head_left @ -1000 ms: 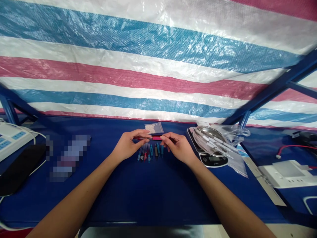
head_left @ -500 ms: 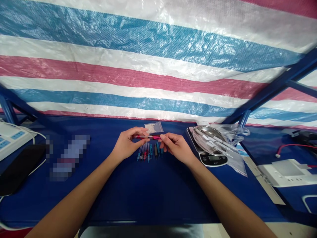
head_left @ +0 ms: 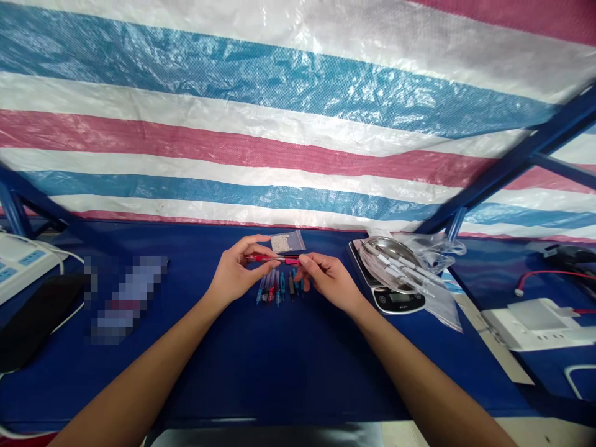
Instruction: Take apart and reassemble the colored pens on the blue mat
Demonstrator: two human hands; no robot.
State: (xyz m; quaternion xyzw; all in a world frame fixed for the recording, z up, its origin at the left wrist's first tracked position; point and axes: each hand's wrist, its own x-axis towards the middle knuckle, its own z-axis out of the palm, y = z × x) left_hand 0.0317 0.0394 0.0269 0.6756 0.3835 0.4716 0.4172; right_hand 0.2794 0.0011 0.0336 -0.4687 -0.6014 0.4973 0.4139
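Observation:
A red pen (head_left: 285, 260) lies sideways between my hands, above the blue table (head_left: 279, 366). My left hand (head_left: 239, 268) pinches its left end between thumb and fingers. On the pink-red right end, my right hand (head_left: 328, 276) has its thumb and fingertips closed. Just below, several pen parts (head_left: 274, 287) in clear, blue, red and dark colours lie in a row, partly behind my right fingers. Behind the pen is a small clear zip bag (head_left: 287, 241) of pale bits.
To the right, a kitchen scale (head_left: 399, 302) carries a metal bowl, with plastic-wrapped tubes (head_left: 395, 268) on top. A white power strip (head_left: 535, 323) lies farther right. On the left are a black phone-like slab (head_left: 41, 320) and another power strip (head_left: 23, 264). Striped sheeting (head_left: 279, 149) hangs behind.
Both hands keep their hold on the pen, which has turned slightly, with its red left part showing more. The whole view has shifted a little.

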